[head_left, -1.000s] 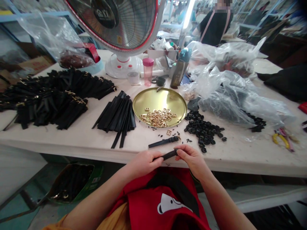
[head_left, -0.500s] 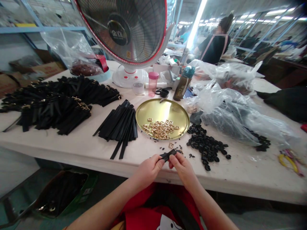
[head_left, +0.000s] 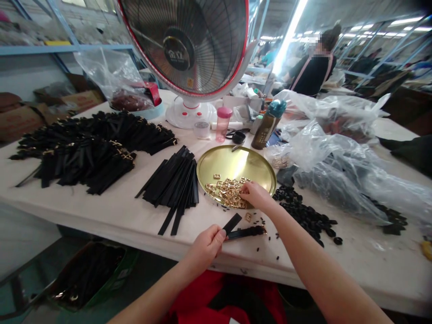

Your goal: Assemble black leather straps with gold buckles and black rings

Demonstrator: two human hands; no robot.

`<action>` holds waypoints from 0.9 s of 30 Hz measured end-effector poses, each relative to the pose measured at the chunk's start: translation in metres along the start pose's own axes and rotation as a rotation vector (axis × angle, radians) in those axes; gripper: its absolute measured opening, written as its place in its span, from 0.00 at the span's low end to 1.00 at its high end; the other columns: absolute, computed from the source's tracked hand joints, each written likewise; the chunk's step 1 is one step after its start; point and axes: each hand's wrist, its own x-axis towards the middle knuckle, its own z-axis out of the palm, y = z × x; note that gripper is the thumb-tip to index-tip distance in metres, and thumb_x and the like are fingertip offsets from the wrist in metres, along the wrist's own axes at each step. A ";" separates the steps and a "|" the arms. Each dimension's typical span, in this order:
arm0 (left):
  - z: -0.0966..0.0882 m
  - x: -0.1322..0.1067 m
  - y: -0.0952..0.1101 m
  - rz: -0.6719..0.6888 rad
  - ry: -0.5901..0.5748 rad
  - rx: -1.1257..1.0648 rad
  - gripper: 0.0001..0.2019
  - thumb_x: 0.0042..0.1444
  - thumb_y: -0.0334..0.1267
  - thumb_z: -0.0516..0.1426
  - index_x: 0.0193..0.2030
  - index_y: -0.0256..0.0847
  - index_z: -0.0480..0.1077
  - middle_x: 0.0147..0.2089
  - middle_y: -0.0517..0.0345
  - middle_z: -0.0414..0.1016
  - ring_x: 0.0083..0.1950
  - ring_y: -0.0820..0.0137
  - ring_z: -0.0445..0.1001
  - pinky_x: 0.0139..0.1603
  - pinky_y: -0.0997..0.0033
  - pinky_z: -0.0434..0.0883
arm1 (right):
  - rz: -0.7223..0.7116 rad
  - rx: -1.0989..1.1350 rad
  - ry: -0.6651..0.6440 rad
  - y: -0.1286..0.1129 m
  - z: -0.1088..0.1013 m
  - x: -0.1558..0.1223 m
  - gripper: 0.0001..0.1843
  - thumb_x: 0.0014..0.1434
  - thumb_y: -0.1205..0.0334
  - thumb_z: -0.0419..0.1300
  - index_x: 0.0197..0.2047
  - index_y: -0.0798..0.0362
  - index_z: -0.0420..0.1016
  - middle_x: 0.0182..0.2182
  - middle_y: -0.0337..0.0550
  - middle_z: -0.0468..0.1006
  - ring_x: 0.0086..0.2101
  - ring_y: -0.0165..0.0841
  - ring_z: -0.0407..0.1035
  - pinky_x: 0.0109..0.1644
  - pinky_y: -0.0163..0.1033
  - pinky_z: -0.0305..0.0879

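My left hand point(head_left: 212, 240) is closed on a flat black strap point(head_left: 234, 222), whose free end points up and right. Just below that end, a black strap with a gold buckle point(head_left: 248, 232) lies along the table, partly hidden by the hand. My right hand point(head_left: 255, 195) is over the round gold tray point(head_left: 211, 161), its fingertips drawn together in the pile of gold buckles point(head_left: 229, 191); what is between them is hidden. One loose buckle point(head_left: 248, 217) lies on the table by the tray's near rim. More plain black straps point(head_left: 172, 180) are stacked left of the tray.
Finished-looking buckled straps point(head_left: 91, 157) are heaped at the left. Small black loops point(head_left: 307, 216) lie right of the tray, near plastic bags point(head_left: 340, 175). A round fan heater point(head_left: 191, 112), a pink-lidded cup point(head_left: 222, 123) and a dark bottle point(head_left: 268, 126) stand behind.
My right hand has left the black strap and moved up onto the buckle pile. The left hand still grips a strap. A buckled strap now lies below it; the view has shifted slightly.
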 end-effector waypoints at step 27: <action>0.046 -0.026 0.031 0.022 0.038 -0.030 0.10 0.50 0.43 0.53 0.29 0.38 0.60 0.15 0.71 0.53 0.16 0.80 0.51 0.17 0.79 0.51 | 0.289 1.375 -0.038 -0.059 -0.001 -0.189 0.15 0.44 0.55 0.66 0.33 0.52 0.69 0.23 0.32 0.67 0.24 0.23 0.59 0.29 0.32 0.57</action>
